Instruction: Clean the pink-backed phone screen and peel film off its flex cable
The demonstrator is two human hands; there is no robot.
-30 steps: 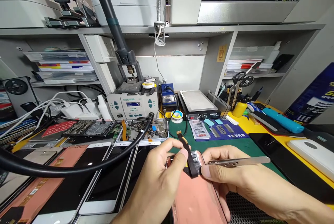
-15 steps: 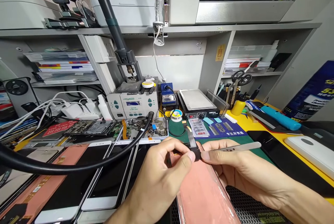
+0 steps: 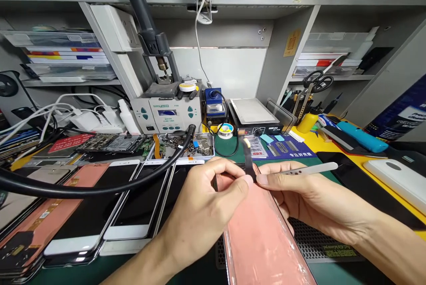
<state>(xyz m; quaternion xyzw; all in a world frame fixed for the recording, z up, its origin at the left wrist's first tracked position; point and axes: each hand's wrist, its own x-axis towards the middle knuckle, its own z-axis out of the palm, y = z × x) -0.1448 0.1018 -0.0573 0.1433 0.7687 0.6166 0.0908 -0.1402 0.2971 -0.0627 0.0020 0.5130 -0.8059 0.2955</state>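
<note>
A long panel with a pink backing (image 3: 262, 236) lies in front of me, its far end between my hands. From that end a dark flex cable (image 3: 248, 156) sticks up, with a small connector at its tip. My left hand (image 3: 213, 205) pinches the base of the cable between thumb and forefinger. On the other side my right hand (image 3: 299, 196) has its thumb at the cable's base, its other fingers under the panel's edge. Metal tweezers (image 3: 309, 169) rest in my right hand, pointing off to the right.
Several phone screens (image 3: 129, 205) are laid out on the left. A thick black hose (image 3: 100, 191) arcs over them from the soldering station (image 3: 168, 114). Behind are a tray of circuit parts (image 3: 206, 146) and a heating plate (image 3: 256, 112). A white device (image 3: 396, 183) sits at right.
The view has tilted down and closer, so the shelves and tools sit differently in frame. Both hands keep their hold at the cable's base, and more of the pink panel shows.
</note>
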